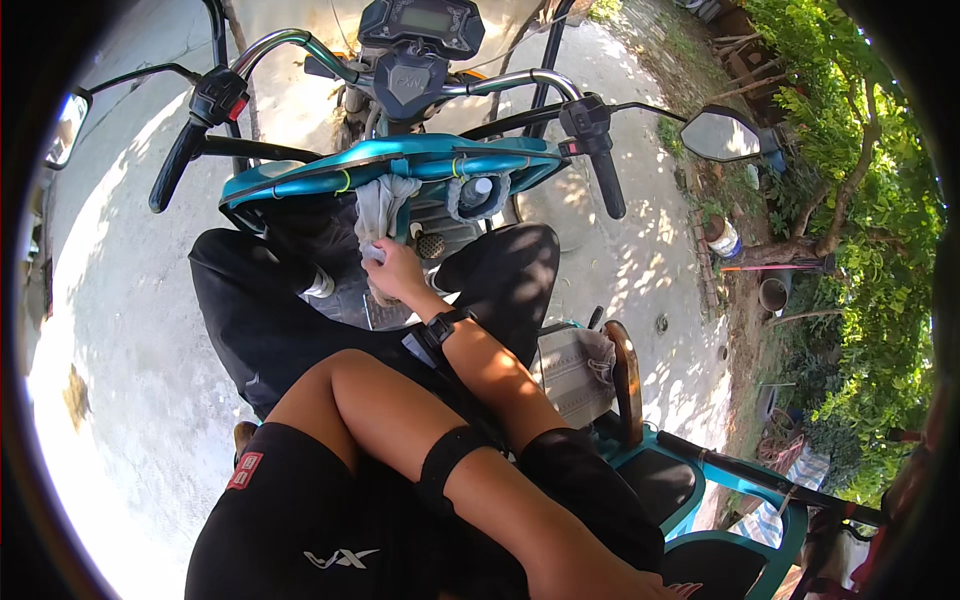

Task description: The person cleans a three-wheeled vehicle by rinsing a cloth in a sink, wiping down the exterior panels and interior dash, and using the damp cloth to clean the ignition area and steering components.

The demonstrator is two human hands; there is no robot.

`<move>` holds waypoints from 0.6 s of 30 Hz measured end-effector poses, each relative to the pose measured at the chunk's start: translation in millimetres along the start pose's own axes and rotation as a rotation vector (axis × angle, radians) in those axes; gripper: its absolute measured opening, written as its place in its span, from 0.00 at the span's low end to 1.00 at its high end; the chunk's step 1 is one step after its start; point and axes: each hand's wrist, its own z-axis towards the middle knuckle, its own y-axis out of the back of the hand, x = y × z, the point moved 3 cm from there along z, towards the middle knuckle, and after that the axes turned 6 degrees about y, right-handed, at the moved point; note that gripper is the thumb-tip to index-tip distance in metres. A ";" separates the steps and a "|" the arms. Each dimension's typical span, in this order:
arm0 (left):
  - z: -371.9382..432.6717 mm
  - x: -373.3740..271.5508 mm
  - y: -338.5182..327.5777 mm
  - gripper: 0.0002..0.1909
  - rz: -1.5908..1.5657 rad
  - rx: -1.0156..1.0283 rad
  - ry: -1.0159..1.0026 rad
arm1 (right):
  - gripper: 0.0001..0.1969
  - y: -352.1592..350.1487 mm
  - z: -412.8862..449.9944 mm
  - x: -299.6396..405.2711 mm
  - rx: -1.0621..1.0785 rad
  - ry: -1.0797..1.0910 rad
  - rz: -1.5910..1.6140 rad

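Note:
My right hand (394,270), with a black watch at its wrist, grips the lower part of a grey cloth (379,214) that hangs from the teal front frame (300,180) of a vehicle, between my knees. My left forearm crosses my body toward the lower right, a black band around it. Only part of my left hand (634,583) shows at the bottom edge, near my right sleeve; its fingers cannot be made out. Right of the cloth, a clear bottle (476,193) stands in a woven holder (453,206).
Ahead are chrome handlebars (281,37) with black grips, a display (427,19) and mirrors (721,133). A wooden-armed seat (574,375) and teal side rails (750,480) are at the right. Beyond lie concrete ground (150,285), a tree (855,172) and a bucket (724,238).

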 end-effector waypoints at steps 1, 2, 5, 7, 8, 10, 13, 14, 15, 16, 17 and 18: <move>0.3 0.9 0.5 0.08 -0.007 0.001 -0.004 | 0.15 2.2 -0.8 0.3 -0.042 0.020 0.019; -0.4 1.5 1.0 0.08 -0.009 0.001 -0.006 | 0.16 5.1 1.3 -1.1 -0.021 0.030 0.044; 0.1 -2.2 1.5 0.08 -0.016 0.006 -0.026 | 0.15 4.0 1.3 0.9 -0.019 0.013 0.044; -0.5 -3.1 -1.3 0.08 -0.008 0.016 -0.034 | 0.14 7.1 2.1 2.2 0.067 -0.050 0.192; -1.7 -4.2 -2.8 0.08 -0.005 0.022 -0.039 | 0.13 6.0 1.6 2.7 0.151 -0.126 0.337; -2.1 -6.1 -8.8 0.08 -0.003 0.031 -0.058 | 0.12 1.7 2.3 -4.6 0.237 -0.198 0.592; -7.0 -16.1 -11.1 0.08 0.029 0.012 -0.074 | 0.08 17.7 -6.8 8.6 0.332 -0.314 0.923; -10.3 -21.3 -10.1 0.08 0.052 -0.001 -0.077 | 0.08 27.4 -10.1 17.0 0.301 -0.317 1.087; -14.7 -28.2 -6.9 0.08 0.090 -0.025 -0.064 | 0.08 39.9 -12.7 28.2 0.268 -0.314 1.251; -22.0 -36.9 1.1 0.08 0.145 -0.061 -0.052 | 0.08 57.0 -17.2 46.2 0.231 -0.300 1.268; -33.2 -46.9 12.8 0.09 0.237 -0.133 0.009 | 0.09 75.6 -23.0 59.2 0.186 -0.288 1.287; -45.1 -57.1 29.3 0.12 0.366 -0.214 0.130 | 0.10 92.8 -28.1 59.6 0.140 -0.201 1.320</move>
